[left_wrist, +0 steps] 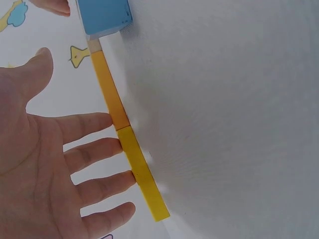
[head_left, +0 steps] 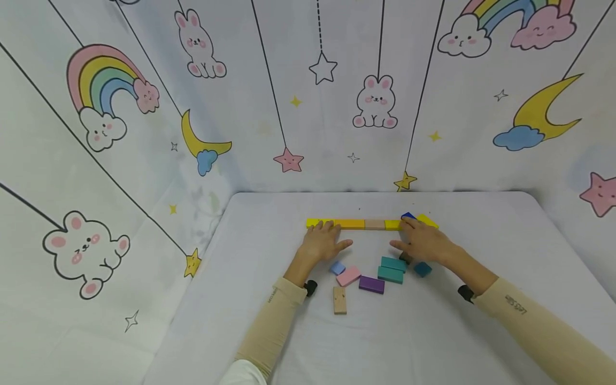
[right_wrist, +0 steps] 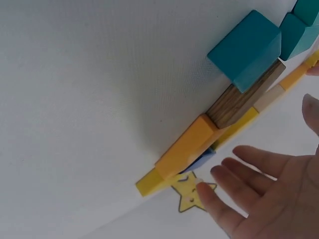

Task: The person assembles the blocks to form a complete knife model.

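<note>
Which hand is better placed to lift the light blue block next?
Probably the left hand: in the head view, the light blue block lies close to it; the right hand is farther, near the right end of the block row.

head: high, forward-down | wrists: close, palm-side | shared: block row (head_left: pixel 351 224)

The white tabletop (head_left: pixel 433 331) has rounded far corners. Parallel to its far edge runs a straight row: a yellow block (head_left: pixel 312 222), an orange block (head_left: pixel 349 224), a pale block (head_left: pixel 374 224) and another yellow block (head_left: pixel 392 225). Toward the far right corner lie a dark blue block (head_left: pixel 408 216) and a slanted yellow block (head_left: pixel 427 220). Farther from that edge lie a light blue block (head_left: pixel 338 268), a pink block (head_left: pixel 348 276), a wooden block (head_left: pixel 339 300), a purple block (head_left: pixel 371 285), two adjacent teal blocks (head_left: pixel 390 275), a brown block (head_left: pixel 406 258) and a blue-green block (head_left: pixel 423 269).
</note>
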Demonstrator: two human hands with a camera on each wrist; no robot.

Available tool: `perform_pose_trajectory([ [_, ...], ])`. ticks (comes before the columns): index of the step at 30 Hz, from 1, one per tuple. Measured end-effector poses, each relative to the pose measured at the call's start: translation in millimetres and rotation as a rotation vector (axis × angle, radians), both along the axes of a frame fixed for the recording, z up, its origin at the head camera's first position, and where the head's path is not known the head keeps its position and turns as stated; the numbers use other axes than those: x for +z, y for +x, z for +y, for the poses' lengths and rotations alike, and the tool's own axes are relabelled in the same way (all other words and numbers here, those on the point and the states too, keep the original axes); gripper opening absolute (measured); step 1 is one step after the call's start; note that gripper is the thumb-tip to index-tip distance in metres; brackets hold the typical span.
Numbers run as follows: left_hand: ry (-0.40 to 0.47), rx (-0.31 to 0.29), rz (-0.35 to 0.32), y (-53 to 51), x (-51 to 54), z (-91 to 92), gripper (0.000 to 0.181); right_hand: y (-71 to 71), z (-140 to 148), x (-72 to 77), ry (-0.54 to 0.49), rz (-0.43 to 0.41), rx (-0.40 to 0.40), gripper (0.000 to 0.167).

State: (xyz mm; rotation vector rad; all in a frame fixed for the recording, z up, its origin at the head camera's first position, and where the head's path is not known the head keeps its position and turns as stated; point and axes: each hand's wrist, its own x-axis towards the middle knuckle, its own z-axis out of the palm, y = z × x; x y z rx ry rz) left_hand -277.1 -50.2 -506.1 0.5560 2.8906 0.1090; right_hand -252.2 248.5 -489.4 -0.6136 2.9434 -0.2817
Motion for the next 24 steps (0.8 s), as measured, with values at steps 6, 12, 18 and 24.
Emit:
perform_pose_trajectory([
  [6, 0.001, 0.002, -0.005, 0.8, 0.9, 0.0, 0.076, -1.8, 2.2, 0.5, 0.081, 0.0, -0.049, 0.079],
  [12, 0.018, 0.01, -0.015, 1.1, -0.1, 0.6, 0.076, -2.9, 5.2, -0.4, 0.089, -0.052, -0.099, 0.08],
  [18, 0.022, 0.007, -0.018, 1.7, 0.8, 0.8, 0.076, -2.6, 9.1, -1.2, 0.108, -0.06, -0.088, 0.079],
  [24, 0.026, 0.007, -0.008, 1.3, 2.9, 0.6, 0.076, -1.6, 12.8, 0.9, 0.136, -0.037, -0.077, 0.077],
])
